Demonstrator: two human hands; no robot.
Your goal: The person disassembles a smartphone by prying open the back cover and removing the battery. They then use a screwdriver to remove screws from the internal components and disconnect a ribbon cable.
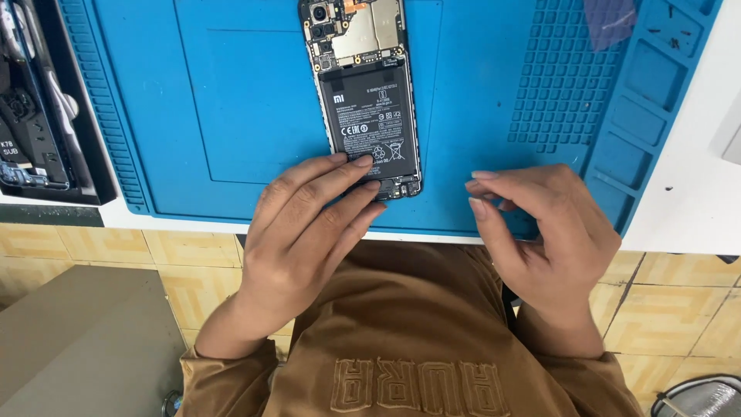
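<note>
An opened black smartphone with its back cover off (369, 100) lies lengthwise on a blue silicone work mat (231, 116), its camera end running off the top of the view and its lower end near the mat's front edge. The mat covers most of the white table (687, 208), whose bare surface shows only as a narrow strip along the front and a wider area at the right.

The left hand (301, 232) rests flat with fingers spread loosely and extended; its fingertips (363, 162) lie on the lower end of the phone, the grip pinching nothing. The right hand (540, 232) hovers over the mat just right of the phone, apart from it, with thumb and forefinger drawn close together (whether anything tiny sits between them cannot be told).

Bare blue mat lies open to the left of the phone, bounded by a ribbed border. To the right a grid of small square pockets (563, 77) and a column of larger tray compartments (656, 77) follow the mat's angled right edge.

The phone's black rectangular battery (370, 116) carries a white-printed label with rows of small symbols; above it sits the pale circuit board (363, 31). A black tray of dark parts (46, 100) sits at the left edge.
</note>
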